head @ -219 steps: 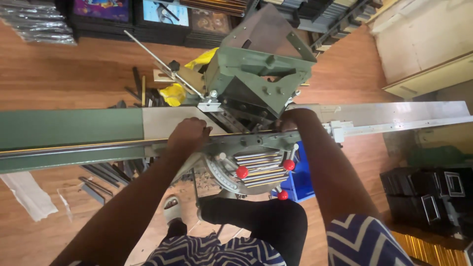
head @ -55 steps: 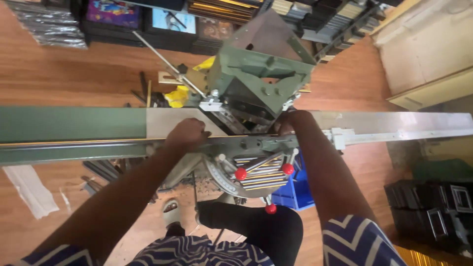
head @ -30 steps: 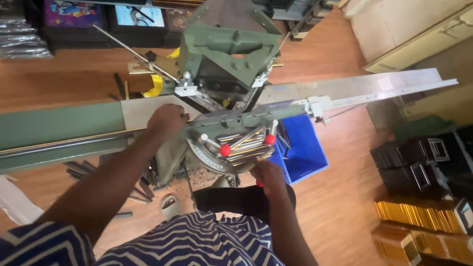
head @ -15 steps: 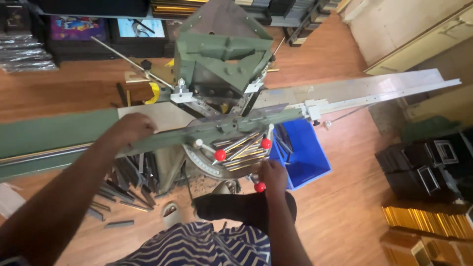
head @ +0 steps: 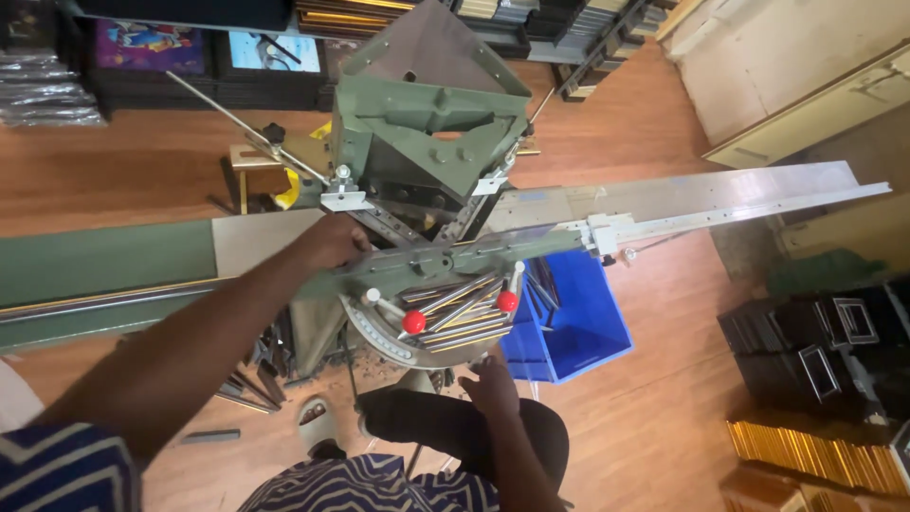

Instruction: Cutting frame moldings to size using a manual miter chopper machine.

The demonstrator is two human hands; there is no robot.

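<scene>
Left hand (head: 332, 242) at centre frame, fingers curled on a long moulding strip (head: 114, 301) lying across the green mitre cutter (head: 427, 142). Right hand (head: 493, 384) rests open on the knee, lower centre. 2 red knobs (head: 414, 321) and a blue bin (head: 573, 322) sit nearby.

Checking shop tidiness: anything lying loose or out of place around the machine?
Yes. Cut strips lie scattered on the floor under the green machine, beside a sandal, left of the blue bin.

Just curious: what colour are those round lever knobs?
Red knobs, clearest in the head view.
</scene>
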